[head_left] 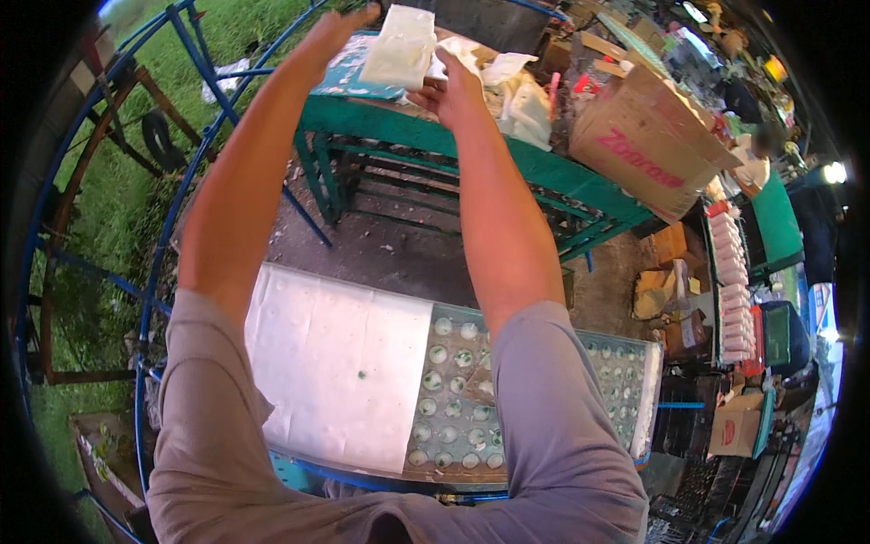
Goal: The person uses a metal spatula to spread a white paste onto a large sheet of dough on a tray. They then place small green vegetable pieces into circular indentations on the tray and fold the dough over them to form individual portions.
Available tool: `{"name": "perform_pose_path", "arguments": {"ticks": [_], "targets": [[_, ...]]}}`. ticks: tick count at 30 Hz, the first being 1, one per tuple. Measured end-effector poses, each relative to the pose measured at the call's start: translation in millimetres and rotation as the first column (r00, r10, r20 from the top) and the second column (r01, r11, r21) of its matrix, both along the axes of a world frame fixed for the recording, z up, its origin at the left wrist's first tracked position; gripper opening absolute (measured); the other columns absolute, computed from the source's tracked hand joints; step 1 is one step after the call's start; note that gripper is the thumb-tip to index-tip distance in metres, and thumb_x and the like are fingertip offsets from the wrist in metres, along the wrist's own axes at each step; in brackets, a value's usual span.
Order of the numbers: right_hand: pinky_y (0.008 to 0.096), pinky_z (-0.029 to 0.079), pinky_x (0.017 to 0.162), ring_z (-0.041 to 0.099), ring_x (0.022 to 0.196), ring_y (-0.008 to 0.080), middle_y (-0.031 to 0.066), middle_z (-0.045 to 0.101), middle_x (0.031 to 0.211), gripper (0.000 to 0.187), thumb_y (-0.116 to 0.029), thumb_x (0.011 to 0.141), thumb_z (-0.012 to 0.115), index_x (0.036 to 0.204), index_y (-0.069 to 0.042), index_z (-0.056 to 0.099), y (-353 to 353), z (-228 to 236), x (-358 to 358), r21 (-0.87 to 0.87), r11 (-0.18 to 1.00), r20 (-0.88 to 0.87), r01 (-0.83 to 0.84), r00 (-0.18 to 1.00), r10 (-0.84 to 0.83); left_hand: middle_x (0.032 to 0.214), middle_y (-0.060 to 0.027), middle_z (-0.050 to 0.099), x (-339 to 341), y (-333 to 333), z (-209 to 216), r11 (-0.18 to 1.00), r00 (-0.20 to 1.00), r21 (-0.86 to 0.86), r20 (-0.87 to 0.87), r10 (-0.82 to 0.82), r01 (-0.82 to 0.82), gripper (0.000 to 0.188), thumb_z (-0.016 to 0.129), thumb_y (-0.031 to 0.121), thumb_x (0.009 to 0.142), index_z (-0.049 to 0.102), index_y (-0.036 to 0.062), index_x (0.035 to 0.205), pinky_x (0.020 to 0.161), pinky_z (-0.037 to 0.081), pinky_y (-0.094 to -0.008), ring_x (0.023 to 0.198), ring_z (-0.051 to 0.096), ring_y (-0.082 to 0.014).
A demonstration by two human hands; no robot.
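A white rectangular sheet (399,47), perhaps a thin stack, is tilted up above the far green table (381,123). My right hand (450,91) is at its lower right corner, thumb and fingers closed about the edge. Near the sheet's upper left side is my left hand (349,20), apart from it and smeared by motion, so its fingers are unclear. Crumpled white plastic or cloth (527,102) lies on the table right of my right hand. A blue-green board (349,80) with white flecks lies under the left side of the sheet.
Nearer me, a low table carries a white sheet cover (335,363) and a tray of round white cups (455,385) with green specks. A large cardboard box (639,136) leans at the right end of the green table. Blue pipe rails (149,281) stand left. Stacked white pieces (730,281) stand right.
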State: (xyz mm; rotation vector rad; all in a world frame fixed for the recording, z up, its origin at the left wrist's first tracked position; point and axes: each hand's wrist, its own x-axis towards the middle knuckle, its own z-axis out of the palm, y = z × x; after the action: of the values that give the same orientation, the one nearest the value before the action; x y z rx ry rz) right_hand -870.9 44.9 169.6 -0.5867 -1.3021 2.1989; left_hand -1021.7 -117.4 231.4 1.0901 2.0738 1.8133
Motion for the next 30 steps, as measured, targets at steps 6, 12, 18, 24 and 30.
{"name": "perform_pose_path", "arguments": {"ticks": [6, 12, 18, 24, 30], "targets": [[0.0338, 0.057, 0.074, 0.071, 0.086, 0.0196, 0.0086, 0.072, 0.104, 0.029, -0.03, 0.097, 0.066, 0.116, -0.008, 0.061, -103, -124, 89, 0.132, 0.882, 0.378, -0.452, 0.846, 0.377, 0.143, -0.0143, 0.055, 15, -160, -128, 0.965, 0.978, -0.254, 0.174, 0.118, -0.072, 0.074, 0.068, 0.051, 0.094, 0.049, 0.004, 0.148, 0.114, 0.033, -0.0435, 0.137, 0.047, -0.0284], [0.0307, 0.055, 0.079, 0.068, 0.09, 0.0162, 0.0072, 0.07, 0.106, 0.026, -0.013, 0.098, 0.065, 0.122, -0.004, 0.06, -168, -132, 286, 0.104, 0.837, 0.435, -0.538, 0.781, 0.448, 0.119, -0.0074, 0.069, 157, -218, -175, 0.991, 0.936, -0.07, 0.34, -0.087, 0.118, 0.052, 0.065, 0.04, 0.097, 0.062, 0.0024, 0.132, 0.105, 0.045, -0.0365, 0.118, 0.061, -0.0184], [0.0319, 0.053, 0.076, 0.066, 0.084, 0.015, 0.0042, 0.067, 0.098, 0.024, -0.008, 0.097, 0.064, 0.119, -0.002, 0.059, -258, -128, 385, 0.321, 0.873, 0.271, -0.366, 0.919, 0.286, 0.117, -0.0102, 0.069, 400, -224, -179, 0.919, 0.608, 0.237, 0.693, -0.387, 0.315, 0.04, 0.062, 0.028, 0.101, 0.062, -0.002, 0.127, 0.098, 0.051, -0.0364, 0.107, 0.066, -0.0185], [0.0385, 0.051, 0.094, 0.067, 0.105, 0.0285, 0.0128, 0.07, 0.116, 0.045, -0.014, 0.085, 0.075, 0.128, -0.015, 0.062, -269, -127, 465, 0.467, 0.687, 0.734, -0.556, 0.677, 0.049, 0.116, -0.013, 0.067, 477, -281, -238, 0.891, 0.872, -0.345, 0.479, -0.103, 0.294, 0.037, 0.062, 0.027, 0.101, 0.06, -0.0029, 0.122, 0.087, 0.053, -0.0329, 0.096, 0.065, -0.0181], [0.0539, 0.038, 0.104, 0.05, 0.126, 0.0344, 0.0097, 0.062, 0.128, 0.048, -0.023, 0.083, 0.078, 0.128, -0.017, 0.063, -221, -172, 535, 0.8, 0.087, 0.542, -0.593, 0.653, -0.529, 0.139, -0.0162, 0.053, 524, -322, -205, 0.863, 0.988, -0.503, -0.146, -0.042, -0.038, 0.06, 0.076, 0.01, 0.08, 0.055, 0.0087, 0.136, 0.107, 0.043, -0.0458, 0.125, 0.053, -0.035]]}}
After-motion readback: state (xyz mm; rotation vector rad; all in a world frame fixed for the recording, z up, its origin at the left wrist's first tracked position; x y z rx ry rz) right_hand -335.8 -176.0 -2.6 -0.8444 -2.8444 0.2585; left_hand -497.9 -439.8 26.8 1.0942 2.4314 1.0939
